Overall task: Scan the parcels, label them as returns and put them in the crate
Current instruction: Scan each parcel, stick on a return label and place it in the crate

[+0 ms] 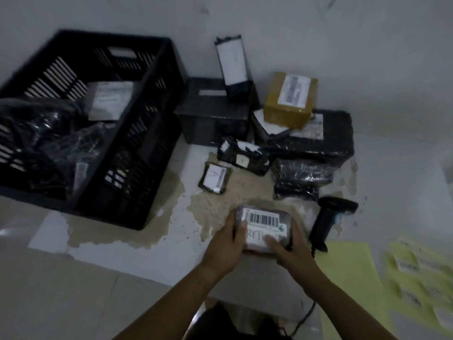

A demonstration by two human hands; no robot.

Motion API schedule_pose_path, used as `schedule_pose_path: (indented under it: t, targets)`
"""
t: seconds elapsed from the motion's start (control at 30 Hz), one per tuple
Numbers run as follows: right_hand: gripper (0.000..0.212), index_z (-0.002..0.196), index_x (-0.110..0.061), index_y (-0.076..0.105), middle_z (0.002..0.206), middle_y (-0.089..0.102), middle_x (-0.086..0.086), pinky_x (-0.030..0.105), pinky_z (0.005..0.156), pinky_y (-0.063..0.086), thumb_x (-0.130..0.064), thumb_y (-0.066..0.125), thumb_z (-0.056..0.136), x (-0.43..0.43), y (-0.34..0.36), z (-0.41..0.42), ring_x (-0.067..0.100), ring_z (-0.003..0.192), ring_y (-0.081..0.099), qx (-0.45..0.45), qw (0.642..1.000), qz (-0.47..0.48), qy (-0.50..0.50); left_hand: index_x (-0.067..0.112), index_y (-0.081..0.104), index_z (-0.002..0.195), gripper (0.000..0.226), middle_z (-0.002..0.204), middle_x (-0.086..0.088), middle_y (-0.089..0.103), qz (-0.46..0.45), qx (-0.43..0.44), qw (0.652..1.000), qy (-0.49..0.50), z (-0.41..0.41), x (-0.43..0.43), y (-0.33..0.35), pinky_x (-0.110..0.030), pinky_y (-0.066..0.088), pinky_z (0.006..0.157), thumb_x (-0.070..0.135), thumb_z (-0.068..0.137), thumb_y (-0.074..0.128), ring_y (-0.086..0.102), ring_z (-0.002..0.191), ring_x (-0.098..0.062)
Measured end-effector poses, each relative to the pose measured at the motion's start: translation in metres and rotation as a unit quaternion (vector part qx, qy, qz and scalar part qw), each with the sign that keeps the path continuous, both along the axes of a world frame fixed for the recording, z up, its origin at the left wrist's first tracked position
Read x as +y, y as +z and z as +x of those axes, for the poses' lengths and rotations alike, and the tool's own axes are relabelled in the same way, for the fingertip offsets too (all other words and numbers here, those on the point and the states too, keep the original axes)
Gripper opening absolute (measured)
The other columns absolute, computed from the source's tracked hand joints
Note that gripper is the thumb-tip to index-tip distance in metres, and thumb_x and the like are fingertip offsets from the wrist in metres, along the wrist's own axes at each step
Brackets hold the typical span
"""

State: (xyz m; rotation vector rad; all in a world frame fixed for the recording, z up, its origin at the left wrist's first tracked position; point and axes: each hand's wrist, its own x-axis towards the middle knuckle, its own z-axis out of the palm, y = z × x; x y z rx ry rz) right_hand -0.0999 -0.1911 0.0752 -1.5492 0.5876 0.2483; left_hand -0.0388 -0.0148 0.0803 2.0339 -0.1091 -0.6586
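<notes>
One black crate sits at the left of the counter, open-topped and within easy reach, with a few wrapped packages inside, while roughly eight waiting parcels are heaped in the corner beside it. One scanner lies just right of the work, probably put there to free both hands. The left hand and right hand each keep a closed grip on the one small parcel, low over the counter, thumbs pressing its handwritten return label flat.
</notes>
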Motion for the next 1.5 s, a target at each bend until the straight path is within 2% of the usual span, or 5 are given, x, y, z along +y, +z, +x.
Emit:
schedule_pose_path:
  t: [0.17, 0.4, 0.6, 0.8, 1.5]
  targets:
    - [0.056, 0.132, -0.049, 0.048, 0.123, 0.064, -0.014, 0.039, 0.08, 0.06, -0.039, 0.072, 0.082, 0.025, 0.061, 0.046, 0.015, 0.107, 0.066, -0.024, 0.992, 0.109, -0.053, 0.041, 0.053, 0.137, 0.032, 0.132, 0.026, 0.06, -0.08, -0.128, 0.988, -0.026, 0.039, 0.064, 0.109, -0.01, 0.045, 0.095, 0.038, 0.105, 0.047, 0.057, 0.121, 0.006]
    - [0.096, 0.138, -0.055, 0.042, 0.131, 0.063, -0.016, 0.048, 0.094, 0.056, -0.068, 0.084, 0.053, 0.103, 0.153, 0.146, 0.013, 0.109, 0.069, -0.147, 0.976, 0.15, 0.051, 0.016, 0.064, 0.118, 0.03, 0.125, 0.008, 0.063, 0.098, -0.455, 0.882, 0.07, 0.107, 0.226, 0.206, -0.026, 0.048, 0.098, 0.034, 0.1, 0.05, 0.06, 0.119, -0.008]
    - [0.048, 0.138, -0.043, 0.041, 0.12, 0.068, -0.017, 0.027, 0.078, 0.06, -0.034, 0.059, 0.094, 0.176, 0.202, 0.238, 0.002, 0.102, 0.069, -0.223, 0.961, 0.083, 0.139, 0.022, 0.051, 0.145, 0.077, 0.153, 0.0, 0.045, 0.305, -0.341, 0.883, 0.108, 0.166, 0.365, 0.165, -0.027, 0.031, 0.112, 0.074, 0.092, 0.031, 0.043, 0.14, -0.018]
    - [0.085, 0.153, -0.046, -0.005, 0.149, 0.044, -0.012, 0.052, 0.111, 0.041, -0.037, 0.058, 0.098, 0.237, 0.203, 0.327, 0.019, 0.13, 0.051, -0.222, 0.967, -0.006, 0.125, 0.045, 0.006, 0.158, 0.066, 0.162, 0.008, 0.032, 0.353, -0.23, 0.905, 0.062, 0.192, 0.384, 0.147, -0.026, 0.04, 0.106, 0.062, 0.099, 0.032, 0.047, 0.139, -0.016]
    - [0.087, 0.157, -0.02, -0.013, 0.163, 0.015, 0.01, 0.033, 0.095, 0.037, -0.045, 0.048, 0.1, 0.303, 0.146, 0.404, 0.033, 0.139, 0.036, -0.063, 0.982, -0.136, 0.114, 0.035, 0.024, 0.159, 0.072, 0.129, 0.01, 0.068, 0.33, -0.35, 0.871, 0.1, 0.193, 0.385, 0.135, -0.014, 0.033, 0.07, 0.064, 0.094, 0.032, 0.065, 0.094, -0.007]
